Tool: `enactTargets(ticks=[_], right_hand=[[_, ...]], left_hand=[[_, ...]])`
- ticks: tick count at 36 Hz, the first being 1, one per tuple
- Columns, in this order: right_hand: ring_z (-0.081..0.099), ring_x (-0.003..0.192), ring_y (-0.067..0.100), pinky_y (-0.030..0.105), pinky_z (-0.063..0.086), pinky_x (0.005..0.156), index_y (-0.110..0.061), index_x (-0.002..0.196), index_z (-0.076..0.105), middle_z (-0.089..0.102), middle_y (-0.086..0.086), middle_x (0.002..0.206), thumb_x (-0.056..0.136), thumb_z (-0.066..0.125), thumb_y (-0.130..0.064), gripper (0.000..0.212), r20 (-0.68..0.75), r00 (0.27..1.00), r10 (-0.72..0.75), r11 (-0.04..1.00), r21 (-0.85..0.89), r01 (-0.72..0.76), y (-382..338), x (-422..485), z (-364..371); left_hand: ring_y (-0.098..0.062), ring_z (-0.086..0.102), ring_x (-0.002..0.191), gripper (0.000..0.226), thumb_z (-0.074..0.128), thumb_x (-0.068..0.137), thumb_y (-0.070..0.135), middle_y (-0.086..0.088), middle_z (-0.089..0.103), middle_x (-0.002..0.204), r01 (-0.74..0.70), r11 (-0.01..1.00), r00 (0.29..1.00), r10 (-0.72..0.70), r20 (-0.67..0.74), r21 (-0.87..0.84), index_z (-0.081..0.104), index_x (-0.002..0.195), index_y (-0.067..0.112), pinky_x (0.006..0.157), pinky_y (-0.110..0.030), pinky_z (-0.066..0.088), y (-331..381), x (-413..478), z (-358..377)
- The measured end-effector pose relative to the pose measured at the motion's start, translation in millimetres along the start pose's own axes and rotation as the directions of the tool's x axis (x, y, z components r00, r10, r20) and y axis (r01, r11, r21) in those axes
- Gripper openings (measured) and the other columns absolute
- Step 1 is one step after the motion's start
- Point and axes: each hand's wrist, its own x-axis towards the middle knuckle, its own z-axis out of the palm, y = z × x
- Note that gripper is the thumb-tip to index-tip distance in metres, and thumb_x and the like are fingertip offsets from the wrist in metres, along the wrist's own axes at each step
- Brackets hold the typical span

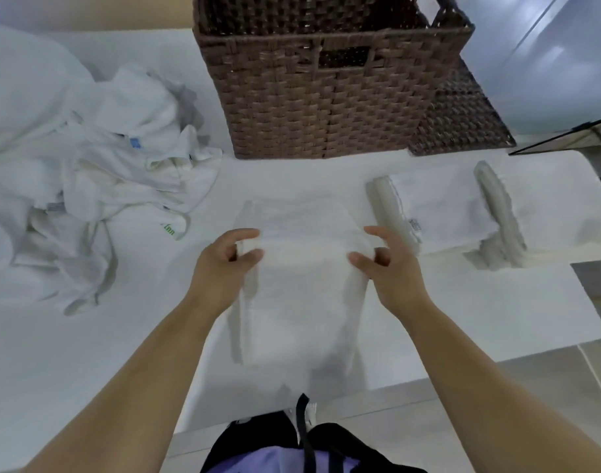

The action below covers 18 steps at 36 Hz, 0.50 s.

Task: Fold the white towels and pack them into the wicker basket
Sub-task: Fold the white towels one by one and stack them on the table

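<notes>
Pinching the towel (299, 302) by its side edges, both hands sit at the centre of the table (87, 370). The left hand (224, 264) has its thumb and curled fingers closed on the left edge, which is lifted off the cloth below. The right hand (391, 271) grasps the right edge between thumb and bent fingers, with the forefinger reaching forward. How many layers each hand holds cannot be made out, as white lies on white. The towel runs from the centre toward 6 o'clock, and its near end is lost against the table edge and the dark and purple clothing (292, 452) there.

The basket (309, 107) stands at 12 o'clock, well apart from the towel. The frame cuts off its top, and what lies inside is hidden behind the front wall. At 9 to 10 o'clock lies a crumpled pile (114, 179) of white towels, its left part running out of frame. Green lettering on one of them is only partly readable. At 3 o'clock, just beside the right hand, sits a folded stack (442, 213), with more folded cloth beyond it whose outline is washed out.
</notes>
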Motion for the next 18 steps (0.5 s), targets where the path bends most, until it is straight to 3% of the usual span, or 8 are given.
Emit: enactTargets(ticks=[3, 6, 8, 12, 15, 18], right_hand=[[0.057, 0.082, 0.016, 0.026, 0.051, 0.075, -0.04, 0.101, 0.06, 0.063, 0.004, 0.094, 0.076, 0.078, -0.014, 0.041, 0.037, 0.995, -0.095, 0.993, -0.065, 0.098, -13, -4, -8], [0.055, 0.099, 0.015, 0.029, 0.05, 0.088, -0.033, 0.124, 0.054, 0.055, -0.008, 0.113, 0.071, 0.081, -0.01, 0.064, 0.133, 0.985, -0.111, 0.962, -0.233, 0.14, -27, -11, -17], [0.054, 0.104, 0.016, 0.033, 0.048, 0.092, -0.031, 0.13, 0.051, 0.054, -0.007, 0.116, 0.071, 0.08, -0.011, 0.069, 0.138, 0.981, -0.136, 0.911, -0.371, 0.178, -34, -16, -22], [0.056, 0.094, 0.019, 0.03, 0.046, 0.08, -0.029, 0.111, 0.062, 0.059, -0.003, 0.102, 0.07, 0.08, -0.02, 0.046, 0.096, 0.958, -0.271, 0.793, -0.542, 0.278, -42, -24, -31], [0.048, 0.095, 0.019, 0.027, 0.041, 0.082, -0.027, 0.099, 0.064, 0.046, -0.005, 0.096, 0.072, 0.079, -0.021, 0.031, 0.106, 0.944, -0.313, 0.778, -0.542, 0.319, -42, -28, -37], [0.036, 0.104, 0.014, 0.027, 0.035, 0.091, -0.026, 0.089, 0.059, 0.043, -0.007, 0.105, 0.071, 0.079, -0.017, 0.029, 0.152, 0.925, -0.348, 0.795, -0.476, 0.377, -41, -33, -43]], left_hand=[[-0.009, 0.057, 0.071, 0.033, 0.073, 0.081, 0.018, 0.008, 0.065, 0.081, -0.047, 0.999, 0.998, 0.048, -0.036, 0.025, 0.065, 0.109, 0.033, 0.064, -0.01, 0.044, 17, -12, 1], [-0.007, 0.062, 0.085, 0.054, 0.082, 0.069, 0.015, 0.011, 0.066, 0.097, -0.104, 0.988, 0.993, 0.109, -0.04, 0.115, 0.061, 0.116, 0.031, 0.069, -0.009, 0.047, 31, -25, 1], [-0.01, 0.059, 0.087, 0.063, 0.085, 0.064, 0.014, 0.011, 0.063, 0.099, -0.138, 0.962, 0.987, 0.154, -0.052, 0.235, 0.058, 0.118, 0.032, 0.071, -0.009, 0.042, 38, -33, 3], [-0.012, 0.055, 0.088, 0.049, 0.082, 0.066, 0.013, 0.008, 0.061, 0.098, -0.216, 0.895, 0.958, 0.272, -0.092, 0.391, 0.063, 0.108, 0.028, 0.071, -0.016, 0.04, 51, -48, 9], [-0.018, 0.056, 0.084, 0.026, 0.076, 0.072, 0.02, 0.001, 0.058, 0.091, -0.265, 0.826, 0.934, 0.348, -0.081, 0.498, 0.063, 0.094, 0.028, 0.065, -0.018, 0.039, 51, -54, 13], [-0.02, 0.044, 0.103, 0.027, 0.077, 0.073, 0.023, -0.001, 0.044, 0.108, -0.26, 0.811, 0.925, 0.366, -0.107, 0.524, 0.067, 0.098, 0.026, 0.087, -0.02, 0.038, 45, -57, 14]])
